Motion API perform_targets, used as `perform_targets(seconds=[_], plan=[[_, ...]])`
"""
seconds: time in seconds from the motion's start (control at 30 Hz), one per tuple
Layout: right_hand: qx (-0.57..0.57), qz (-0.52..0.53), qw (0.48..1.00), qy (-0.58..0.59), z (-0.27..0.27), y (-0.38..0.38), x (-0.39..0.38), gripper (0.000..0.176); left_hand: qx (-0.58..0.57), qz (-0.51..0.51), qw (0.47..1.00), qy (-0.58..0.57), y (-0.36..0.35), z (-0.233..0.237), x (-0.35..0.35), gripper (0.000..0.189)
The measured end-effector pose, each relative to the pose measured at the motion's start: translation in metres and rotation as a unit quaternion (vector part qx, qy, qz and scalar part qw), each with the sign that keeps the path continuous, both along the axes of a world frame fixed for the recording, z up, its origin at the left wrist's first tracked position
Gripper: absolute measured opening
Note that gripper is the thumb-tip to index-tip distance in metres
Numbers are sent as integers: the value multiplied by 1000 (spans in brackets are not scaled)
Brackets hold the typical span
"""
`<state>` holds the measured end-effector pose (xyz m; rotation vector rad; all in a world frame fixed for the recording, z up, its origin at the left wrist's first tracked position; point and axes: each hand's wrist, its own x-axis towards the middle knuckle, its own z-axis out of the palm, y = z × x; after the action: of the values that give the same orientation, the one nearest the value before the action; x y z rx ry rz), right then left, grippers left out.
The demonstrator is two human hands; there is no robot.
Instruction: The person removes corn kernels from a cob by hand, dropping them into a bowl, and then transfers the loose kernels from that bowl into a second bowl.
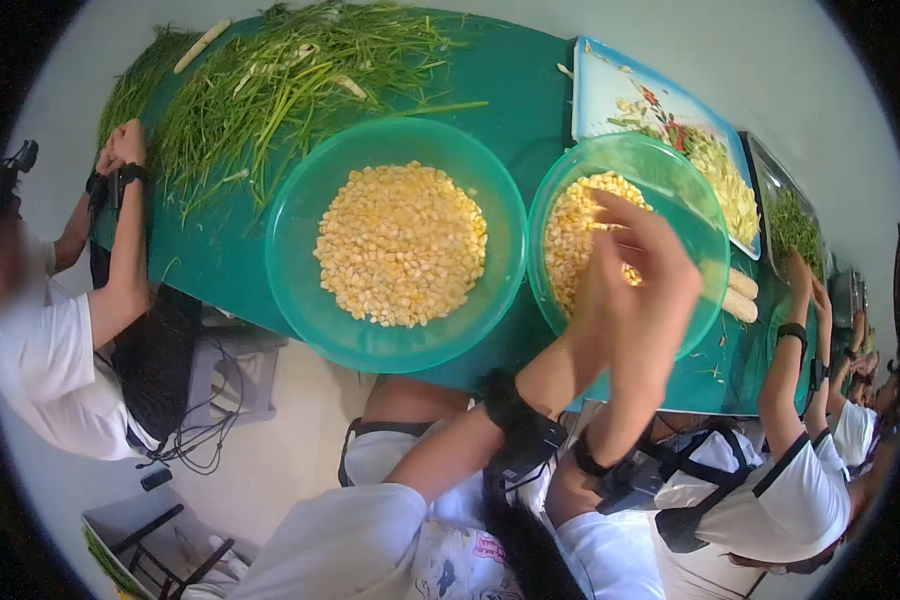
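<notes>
My left hand (588, 300) and my right hand (660, 275) come together above the right green bowl (708, 210), which holds corn kernels (570, 235). The fingers of my right hand are bent towards my left hand; whatever they grip is hidden. Most of my left hand's fingers are covered by the right one. Just to the left stands a larger green bowl (295, 290) with a broad heap of corn kernels (400, 245). Two pale corn cobs (740, 295) lie at the right bowl's outer side.
Long green stalks (280, 110) spread over the back left of the green table (530, 80). A tray (595, 75) of cut vegetables and a metal tray (770, 180) of greens lie at right. Other people's hands (120, 150) work at both ends.
</notes>
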<state>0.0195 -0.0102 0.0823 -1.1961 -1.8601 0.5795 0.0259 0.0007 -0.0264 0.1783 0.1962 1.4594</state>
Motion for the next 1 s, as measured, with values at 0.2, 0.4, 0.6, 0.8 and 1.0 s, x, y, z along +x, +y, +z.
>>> perform_targets(seconds=[0.2, 0.4, 0.6, 0.8, 1.0], plan=[[-59, -114, 986, -103, -13, -2, 54, 34, -108, 3, 991, -75, 3, 23, -13, 32], [-34, -73, 986, -146, -36, 6, 53, 33, -202, 6, 978, -47, 7, 27, -10, 34], [-17, -58, 991, -121, -45, 12, 58, 21, -189, 4, 980, -56, 2, 22, -16, 31], [-35, -57, 996, -64, -42, 13, 69, 13, -181, 12, 983, -22, 5, 23, -16, 28], [-54, -85, 994, 40, -43, 14, 82, 12, -167, 29, 986, -3, 8, 15, -16, 29]])
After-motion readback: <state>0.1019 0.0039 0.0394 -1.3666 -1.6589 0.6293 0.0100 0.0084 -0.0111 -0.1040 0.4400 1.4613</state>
